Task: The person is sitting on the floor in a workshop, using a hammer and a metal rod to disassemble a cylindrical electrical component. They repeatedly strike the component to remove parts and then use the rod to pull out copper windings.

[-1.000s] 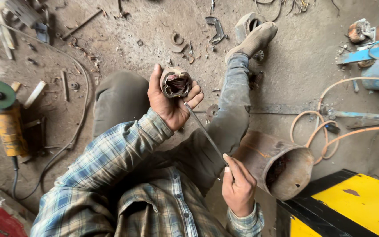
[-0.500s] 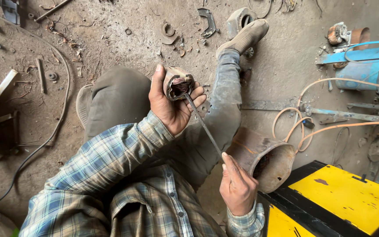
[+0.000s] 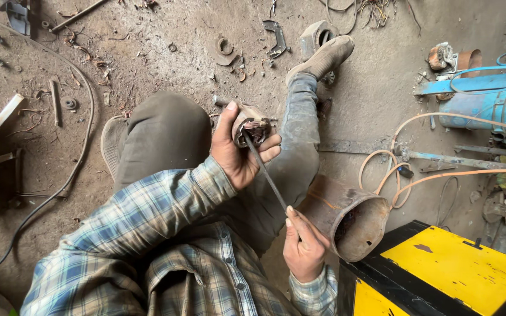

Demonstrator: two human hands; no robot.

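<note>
I sit on a dirty workshop floor with my legs out in front. My left hand (image 3: 235,155) grips a small round rusty metal part (image 3: 251,124) with dark windings inside its open face. My right hand (image 3: 303,246) holds a thin flat metal strip (image 3: 264,172) by its lower end. The strip's upper tip reaches into the open face of the part. Both hands hover above my lap, between my bent left knee and my straight right leg.
A rusty cylindrical housing (image 3: 346,217) lies by my right hip, beside a yellow and black box (image 3: 440,266). An orange hose (image 3: 440,175) and a blue machine (image 3: 487,105) lie to the right. Scrap brackets (image 3: 276,35), rings and a black cable (image 3: 71,175) litter the floor.
The view has swung left to right, so the scene slid leftward. My hands keep the same grip, with the strip still inside the part.
</note>
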